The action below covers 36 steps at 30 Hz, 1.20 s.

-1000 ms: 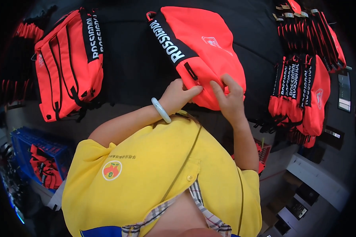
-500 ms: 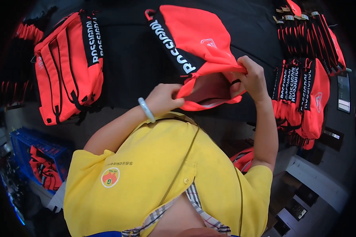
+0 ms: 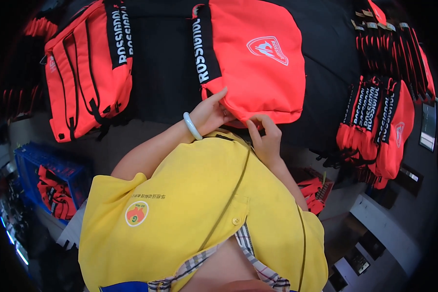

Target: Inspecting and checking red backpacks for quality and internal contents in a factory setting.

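Note:
A bright red backpack (image 3: 250, 80) with a black, white-lettered side panel and a pale shield emblem lies flat on the black-covered table before me. At its near left corner my left hand (image 3: 210, 116), with a pale bangle on the wrist, grips the fabric, thumb on top and fingers underneath. My right hand (image 3: 266, 138) pinches the near edge a little further right. The opening does not show now; the near edge lies folded down between my hands. What the fingers under the fabric touch is hidden.
Left on the table lie stacked red backpacks (image 3: 82, 73), straps up. More backpacks stand packed in a row (image 3: 396, 131) at the right, with another row (image 3: 392, 58) behind. Low at the left, a blue crate (image 3: 27, 163) holds red pieces. Red items (image 3: 312, 192) sit below my right arm.
The backpack's gaping mouth has closed, and its front now lies flat with the emblem in full view. My right hand has come down and left, closer to my left hand.

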Each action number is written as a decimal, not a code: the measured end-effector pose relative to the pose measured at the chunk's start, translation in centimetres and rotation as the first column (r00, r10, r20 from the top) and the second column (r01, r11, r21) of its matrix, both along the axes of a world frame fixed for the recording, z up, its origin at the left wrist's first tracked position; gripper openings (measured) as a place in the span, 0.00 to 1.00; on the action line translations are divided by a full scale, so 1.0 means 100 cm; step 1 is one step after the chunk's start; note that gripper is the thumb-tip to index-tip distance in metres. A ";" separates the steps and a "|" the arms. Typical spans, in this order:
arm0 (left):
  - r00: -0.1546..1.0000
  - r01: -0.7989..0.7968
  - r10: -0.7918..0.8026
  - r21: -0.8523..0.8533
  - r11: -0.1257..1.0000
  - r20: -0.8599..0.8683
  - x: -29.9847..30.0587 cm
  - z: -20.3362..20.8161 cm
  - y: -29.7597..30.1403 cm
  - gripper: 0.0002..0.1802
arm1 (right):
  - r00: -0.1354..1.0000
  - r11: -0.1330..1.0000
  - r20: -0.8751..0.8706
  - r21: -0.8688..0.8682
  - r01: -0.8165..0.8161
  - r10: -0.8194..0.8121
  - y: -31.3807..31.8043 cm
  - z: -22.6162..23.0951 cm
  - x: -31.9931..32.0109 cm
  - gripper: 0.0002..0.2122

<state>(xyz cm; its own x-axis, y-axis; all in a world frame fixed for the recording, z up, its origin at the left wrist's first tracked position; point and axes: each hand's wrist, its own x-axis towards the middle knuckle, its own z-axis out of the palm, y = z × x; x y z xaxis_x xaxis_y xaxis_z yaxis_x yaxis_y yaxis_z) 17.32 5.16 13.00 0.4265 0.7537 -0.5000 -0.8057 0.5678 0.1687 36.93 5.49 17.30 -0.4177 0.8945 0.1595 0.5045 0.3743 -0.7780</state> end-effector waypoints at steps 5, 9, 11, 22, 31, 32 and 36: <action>1.000 -0.012 0.012 0.080 0.997 -0.001 -0.001 0.028 0.012 0.30 | 0.735 0.146 -0.198 -0.980 -0.135 -0.648 -0.017 -0.039 0.047 0.25; 0.990 -0.049 0.056 0.061 0.997 -0.130 0.001 0.029 0.014 0.32 | 0.266 0.175 -0.241 -0.953 -0.249 -0.933 0.005 -0.009 0.006 0.32; 0.989 -0.070 0.079 0.071 0.995 -0.127 -0.006 0.024 0.015 0.32 | 0.215 0.268 -0.340 -0.914 -0.305 -0.916 0.012 -0.030 0.016 0.32; 0.944 -0.202 0.203 0.031 0.979 -0.260 -0.072 -0.007 -0.004 0.25 | -0.130 0.544 -0.543 -0.733 -0.409 -0.830 0.058 -0.008 0.062 0.33; 0.841 -0.437 0.388 -0.051 0.898 -0.377 -0.144 -0.063 -0.021 0.27 | 0.220 0.431 -0.553 -0.795 -0.426 -0.804 0.035 0.026 0.040 0.22; 0.864 -0.414 0.378 -0.042 0.909 -0.334 -0.148 -0.064 -0.024 0.27 | 0.178 0.425 -0.581 -0.740 -0.521 -0.794 0.029 0.031 0.037 0.18; 0.882 -0.416 0.386 -0.060 0.907 -0.269 -0.162 -0.085 -0.034 0.30 | 0.263 0.466 -0.702 -0.661 -0.589 -0.662 0.019 0.042 0.029 0.18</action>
